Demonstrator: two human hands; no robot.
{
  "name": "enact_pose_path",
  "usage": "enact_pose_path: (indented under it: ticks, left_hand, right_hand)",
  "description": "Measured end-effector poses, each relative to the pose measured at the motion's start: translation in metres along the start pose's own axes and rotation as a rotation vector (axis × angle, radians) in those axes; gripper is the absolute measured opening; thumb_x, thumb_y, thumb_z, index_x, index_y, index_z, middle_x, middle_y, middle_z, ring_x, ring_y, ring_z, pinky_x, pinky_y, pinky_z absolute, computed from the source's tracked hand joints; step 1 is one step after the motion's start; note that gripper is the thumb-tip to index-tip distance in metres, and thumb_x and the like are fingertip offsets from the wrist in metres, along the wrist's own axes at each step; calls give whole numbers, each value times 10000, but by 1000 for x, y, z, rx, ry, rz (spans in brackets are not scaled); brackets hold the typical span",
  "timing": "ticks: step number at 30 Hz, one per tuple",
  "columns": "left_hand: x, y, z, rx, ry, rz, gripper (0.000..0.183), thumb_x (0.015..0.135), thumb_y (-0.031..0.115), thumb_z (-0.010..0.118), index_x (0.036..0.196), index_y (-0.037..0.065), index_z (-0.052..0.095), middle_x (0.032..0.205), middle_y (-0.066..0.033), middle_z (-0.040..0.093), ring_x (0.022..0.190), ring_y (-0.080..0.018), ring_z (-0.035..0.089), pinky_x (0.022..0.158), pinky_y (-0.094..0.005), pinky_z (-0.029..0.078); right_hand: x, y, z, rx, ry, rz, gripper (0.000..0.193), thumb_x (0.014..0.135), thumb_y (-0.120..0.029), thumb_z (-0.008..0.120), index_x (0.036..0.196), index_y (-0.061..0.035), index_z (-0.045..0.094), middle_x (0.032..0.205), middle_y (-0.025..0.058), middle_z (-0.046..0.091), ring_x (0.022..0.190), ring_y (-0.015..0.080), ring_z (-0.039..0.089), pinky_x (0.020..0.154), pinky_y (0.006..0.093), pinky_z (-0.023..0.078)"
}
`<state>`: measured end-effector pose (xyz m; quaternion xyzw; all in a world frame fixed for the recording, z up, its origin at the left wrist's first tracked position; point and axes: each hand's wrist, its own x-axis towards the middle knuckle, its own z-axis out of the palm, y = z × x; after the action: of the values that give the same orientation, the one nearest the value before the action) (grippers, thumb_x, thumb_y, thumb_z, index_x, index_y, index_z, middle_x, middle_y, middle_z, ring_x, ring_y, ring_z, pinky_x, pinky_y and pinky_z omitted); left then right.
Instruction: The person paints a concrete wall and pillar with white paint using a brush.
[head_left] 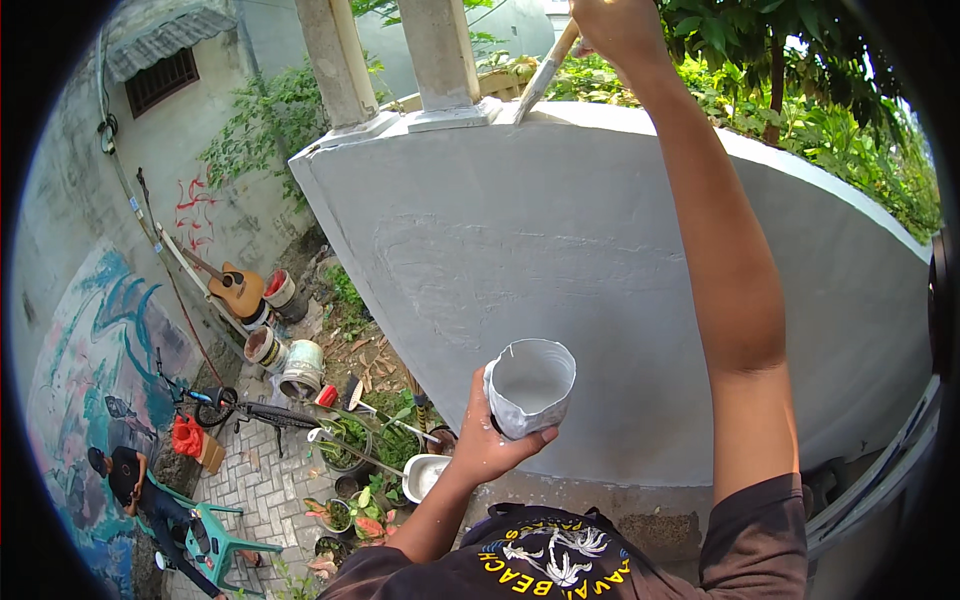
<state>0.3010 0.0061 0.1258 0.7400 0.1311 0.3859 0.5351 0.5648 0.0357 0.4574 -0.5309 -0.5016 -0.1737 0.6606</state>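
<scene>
Wall: we see a curved grey parapet wall (620,290), freshly coated, filling the middle of the view; two pale columns (440,55) stand on its top ledge.
Ground below: at lower left lie a brick-paved yard, a bicycle (215,405), a guitar (235,290) leaning on the far wall, paint buckets (300,368), potted plants, and a seated person (130,480) by a green chair.
Right hand (620,30): raised above the wall top, clenched around the wooden handle of a brush (545,72) whose tip touches the ledge beside a column base.
Left hand (490,440): held in front of the wall, fingers wrapped around the lower side of a cut-off cup (530,385) holding white paint.
Cup handling: we judge it light, thin-walled and easily crushed, with a ragged rim and paint-slick sides; best gripped low around the body and kept upright.
Brush handling: stiff and light; best held mid-handle.
</scene>
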Motion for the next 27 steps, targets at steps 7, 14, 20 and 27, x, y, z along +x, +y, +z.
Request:
enact_pose_path:
  ticks: [7,14,20,27]
  left_hand:
    - [-1,-1,-2,-43,-8,-16,839,674,216,845,1323,23,349,1201,-135,552,1133,-222,547,974,-373,425]
    - [-11,-6,-13,-52,7,-16,836,676,205,843,1327,33,348,1203,-129,547,1133,-216,544,969,-374,430]
    - [-5,-6,-20,-76,-31,-34,844,677,214,845,1325,20,340,1209,-139,542,1137,-216,542,971,-372,431]
    - [-10,-19,-36,-116,-47,-43,847,678,217,848,1320,7,338,1203,-145,545,1134,-220,545,969,-369,433]
  right_hand:
    - [23,33,13,-151,-18,27,298,881,-222,592,954,60,652,759,197,675,628,287,683,591,382,566]
    - [36,-24,-12,-110,10,27,238,891,-201,599,834,30,603,623,130,593,556,252,636,502,365,568]
    - [40,35,29,-192,-84,109,289,858,-222,596,797,60,604,672,148,623,611,223,655,555,353,571]
    - [70,0,-14,-657,-126,162,311,851,-248,592,823,59,638,698,174,645,716,281,677,639,420,537]
